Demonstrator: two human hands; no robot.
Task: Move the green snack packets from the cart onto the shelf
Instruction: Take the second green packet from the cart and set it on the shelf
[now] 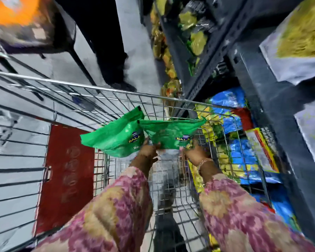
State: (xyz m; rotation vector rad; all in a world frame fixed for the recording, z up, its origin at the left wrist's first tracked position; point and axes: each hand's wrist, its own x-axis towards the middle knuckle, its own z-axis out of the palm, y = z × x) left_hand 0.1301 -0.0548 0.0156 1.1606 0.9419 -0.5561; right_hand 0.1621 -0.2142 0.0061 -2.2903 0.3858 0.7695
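Note:
Two green snack packets are held up above the wire cart [91, 88]. My left hand [148, 151] grips the lower edge of the left green packet [115, 135]. My right hand [194, 153] grips the lower edge of the right green packet [168, 132]. The two packets overlap slightly at the middle. The dark shelf [216, 51] runs along the right side, apart from the packets. The frame is motion-blurred.
A red flap [67, 177] hangs inside the cart at the left. Blue and yellow packets [242, 155] fill the lower shelf beside the cart's right wall. Yellow-green packets [196, 42] sit on the shelf farther along. A person's dark legs [107, 51] stand beyond the cart.

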